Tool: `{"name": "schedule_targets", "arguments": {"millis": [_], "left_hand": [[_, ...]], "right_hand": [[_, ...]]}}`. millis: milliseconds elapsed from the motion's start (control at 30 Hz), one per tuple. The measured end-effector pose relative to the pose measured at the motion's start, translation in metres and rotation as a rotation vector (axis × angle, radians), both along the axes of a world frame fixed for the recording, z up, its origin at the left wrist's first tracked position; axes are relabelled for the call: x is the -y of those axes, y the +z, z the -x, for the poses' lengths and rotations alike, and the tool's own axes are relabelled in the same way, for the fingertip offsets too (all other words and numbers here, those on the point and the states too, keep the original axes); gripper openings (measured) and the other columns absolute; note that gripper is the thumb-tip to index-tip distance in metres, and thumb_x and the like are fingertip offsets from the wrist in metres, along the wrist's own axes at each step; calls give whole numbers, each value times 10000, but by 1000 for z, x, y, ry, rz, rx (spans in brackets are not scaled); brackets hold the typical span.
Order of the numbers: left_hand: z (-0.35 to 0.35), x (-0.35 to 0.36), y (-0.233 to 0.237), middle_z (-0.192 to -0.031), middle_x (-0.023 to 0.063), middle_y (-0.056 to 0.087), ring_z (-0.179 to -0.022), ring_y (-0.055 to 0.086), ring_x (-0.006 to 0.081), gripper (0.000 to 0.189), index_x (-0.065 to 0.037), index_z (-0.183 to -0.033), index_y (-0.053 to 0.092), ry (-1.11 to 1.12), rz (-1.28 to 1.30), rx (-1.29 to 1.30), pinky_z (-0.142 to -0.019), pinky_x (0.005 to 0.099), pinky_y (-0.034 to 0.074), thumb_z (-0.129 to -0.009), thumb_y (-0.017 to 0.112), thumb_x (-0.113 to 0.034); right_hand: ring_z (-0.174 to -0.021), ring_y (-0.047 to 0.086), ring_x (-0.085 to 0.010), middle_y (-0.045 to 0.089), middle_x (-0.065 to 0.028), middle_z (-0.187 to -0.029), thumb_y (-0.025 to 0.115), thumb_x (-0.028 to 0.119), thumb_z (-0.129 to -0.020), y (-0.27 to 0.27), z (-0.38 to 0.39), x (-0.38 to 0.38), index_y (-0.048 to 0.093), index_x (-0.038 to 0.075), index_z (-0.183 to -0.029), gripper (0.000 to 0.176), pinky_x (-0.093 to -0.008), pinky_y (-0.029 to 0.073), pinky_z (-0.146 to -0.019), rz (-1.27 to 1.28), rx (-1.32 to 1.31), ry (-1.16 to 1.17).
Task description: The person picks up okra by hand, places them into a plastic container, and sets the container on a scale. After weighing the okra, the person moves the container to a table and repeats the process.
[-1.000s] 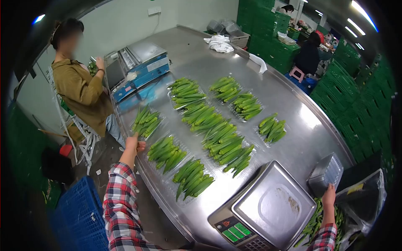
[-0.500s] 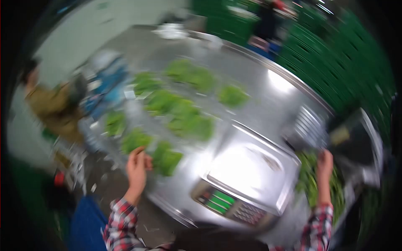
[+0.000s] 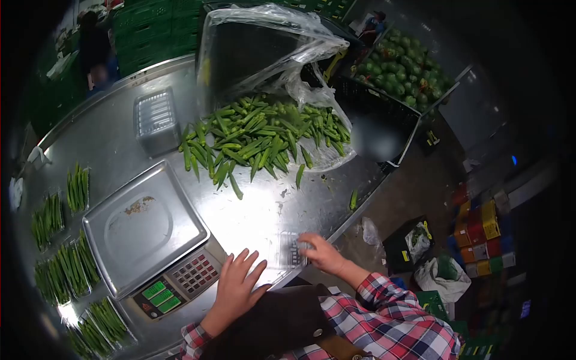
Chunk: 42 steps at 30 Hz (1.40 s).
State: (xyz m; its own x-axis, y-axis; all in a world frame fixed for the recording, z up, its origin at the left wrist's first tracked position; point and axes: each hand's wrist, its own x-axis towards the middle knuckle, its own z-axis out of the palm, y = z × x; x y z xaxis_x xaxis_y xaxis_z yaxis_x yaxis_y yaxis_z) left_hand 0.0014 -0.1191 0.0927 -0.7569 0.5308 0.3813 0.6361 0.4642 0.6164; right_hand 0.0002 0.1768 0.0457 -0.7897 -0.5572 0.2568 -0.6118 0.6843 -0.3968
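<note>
A clear plastic tray [image 3: 287, 251] lies on the metal table near its front edge, and my right hand [image 3: 321, 255] has its fingers closed on the tray's right side. Spread out, my left hand [image 3: 239, 282] is beside the scale's keypad with nothing in it. The scale [image 3: 147, 225] has a bare metal pan and lit green displays. A loose pile of okra [image 3: 258, 135] spills from a clear plastic bag [image 3: 327, 99] at the back. Left of the pile is a stack of clear trays [image 3: 156, 120].
Several filled okra packs [image 3: 67, 267] lie left of the scale. Behind the table are green crates [image 3: 144, 30] and a person [image 3: 96, 51]. A black crate [image 3: 384, 114] adjoins the table's right end. Green round produce [image 3: 402, 69] is heaped farther back.
The view has swung right. My left hand has come from the packs to beside the scale; my right has left the okra pile and now holds a tray at the front edge.
</note>
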Motion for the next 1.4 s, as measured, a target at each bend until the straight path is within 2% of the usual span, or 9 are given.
{"name": "schedule_targets", "arguments": {"millis": [200,267,467,633,800,1000,1167,1233,1400], "left_hand": [[18,-51,-85,-1233,121,469,-1169,404,304,403,-117,-1090,573,-24,487,209,-951,477,322,-774,592,-367],[12,-61,-98,-1219,122,479,-1159,407,320,406,-112,-1078,578,85,505,211,-935,469,341,-764,602,-368],[-8,-100,-92,-1171,118,509,-1056,487,330,302,-90,-983,623,424,390,303,-838,413,429,-731,652,-253],[22,-121,-40,-1030,111,591,-937,568,265,221,-41,-988,609,664,-115,546,-805,335,457,-798,604,-154],[85,-110,-32,-931,108,626,-864,603,185,204,27,-1029,570,733,-704,795,-775,278,473,-884,497,-97],[154,-84,-59,-947,144,595,-876,596,197,302,31,-1141,463,800,-1224,865,-790,296,483,-935,409,-182],[190,-83,-78,-1042,149,558,-1012,539,234,351,-41,-1202,409,575,-1873,992,-872,384,441,-934,404,-268],[195,-84,-84,-1007,127,557,-958,532,228,293,-68,-1154,442,575,-1970,1028,-847,412,432,-913,449,-235],[167,-91,-95,-824,65,529,-814,529,197,212,-61,-1062,472,635,-1913,1075,-754,390,443,-862,506,-120]], "right_hand": [[-1076,463,-346,455,-169,-1199,553,-71,-631,-26,35,-44,525,77,-1065,459,-402,396,-899,37,160,-25],[-1007,482,-342,492,-168,-1098,590,-13,-693,-36,66,-59,525,41,-1023,340,-381,407,-859,183,248,-188],[-871,502,-317,511,-153,-908,584,51,-764,-38,211,-33,528,0,-901,157,-368,415,-751,344,98,-20],[-761,544,-356,555,-177,-840,537,106,-805,-19,324,83,532,-18,-891,151,-392,436,-677,429,172,127],[-802,593,-389,596,-254,-858,505,88,-793,-20,407,183,421,-13,-1016,258,-434,480,-713,18,336,-106],[-814,599,-381,600,-249,-846,548,112,-755,-46,427,197,405,-29,-1041,350,-429,482,-722,-43,344,-110],[-764,593,-348,600,-224,-825,560,240,-756,43,365,136,507,27,-995,325,-393,481,-678,-177,771,467],[-749,590,-339,596,-191,-829,535,253,-776,31,373,126,531,37,-942,272,-396,480,-667,-199,549,648],[-721,580,-289,506,-116,-916,511,83,-722,-8,459,166,561,65,-869,156,-394,480,-590,-515,-275,440]]}}
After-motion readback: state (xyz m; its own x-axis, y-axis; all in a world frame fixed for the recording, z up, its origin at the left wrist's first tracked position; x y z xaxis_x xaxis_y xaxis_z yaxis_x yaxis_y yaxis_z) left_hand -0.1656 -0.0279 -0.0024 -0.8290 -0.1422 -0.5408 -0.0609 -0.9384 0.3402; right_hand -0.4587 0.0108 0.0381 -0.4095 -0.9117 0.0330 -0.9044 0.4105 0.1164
